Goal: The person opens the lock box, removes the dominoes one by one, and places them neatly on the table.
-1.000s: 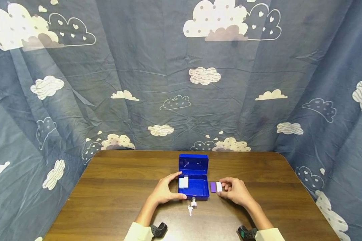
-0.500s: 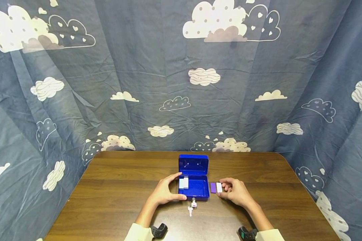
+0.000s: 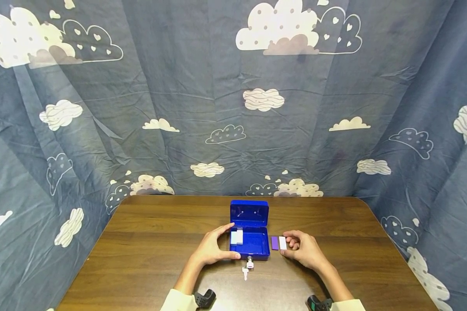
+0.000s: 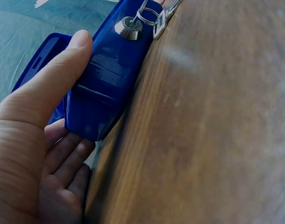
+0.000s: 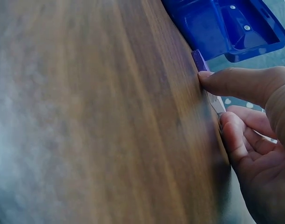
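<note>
Box is sitting open on table, keys hanging at its lock. Left hand is gripping its left end, thumb and fingers wide apart; right hand is pinching white block beside purple block. Lid is standing up behind.
</note>
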Demonstrator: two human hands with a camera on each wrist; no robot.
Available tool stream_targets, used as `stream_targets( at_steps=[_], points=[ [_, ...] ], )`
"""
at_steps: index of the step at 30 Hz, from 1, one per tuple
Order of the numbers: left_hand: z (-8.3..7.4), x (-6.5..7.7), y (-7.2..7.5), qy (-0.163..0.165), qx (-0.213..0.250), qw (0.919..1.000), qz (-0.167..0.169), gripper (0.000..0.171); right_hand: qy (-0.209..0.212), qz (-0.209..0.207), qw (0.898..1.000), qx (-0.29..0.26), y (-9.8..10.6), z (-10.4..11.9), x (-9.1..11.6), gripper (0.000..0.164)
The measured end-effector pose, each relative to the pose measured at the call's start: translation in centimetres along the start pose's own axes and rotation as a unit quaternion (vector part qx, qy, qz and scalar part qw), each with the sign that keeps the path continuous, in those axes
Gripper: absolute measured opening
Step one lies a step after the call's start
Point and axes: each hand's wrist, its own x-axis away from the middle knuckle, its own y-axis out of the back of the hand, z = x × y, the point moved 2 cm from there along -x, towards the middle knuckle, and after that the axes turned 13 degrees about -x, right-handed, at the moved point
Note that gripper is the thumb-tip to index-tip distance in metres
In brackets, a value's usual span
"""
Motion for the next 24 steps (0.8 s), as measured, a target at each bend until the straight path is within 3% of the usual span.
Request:
stream_targets(
  at_steps=[15, 24],
  points=[
    [-0.1, 0.1, 0.0, 0.002, 0.004, 1.0, 0.002, 0.1, 0.02, -0.002, 1.0, -0.024, -0.1, -0.2, 0.1, 0.056],
    [-0.2, 0.0, 0.1, 0.003, 0.004, 1.0, 0.005, 0.1, 0.103, -0.045, 0.993, -0.019, -0.2, 0.9, -0.1, 0.037]
  ],
)
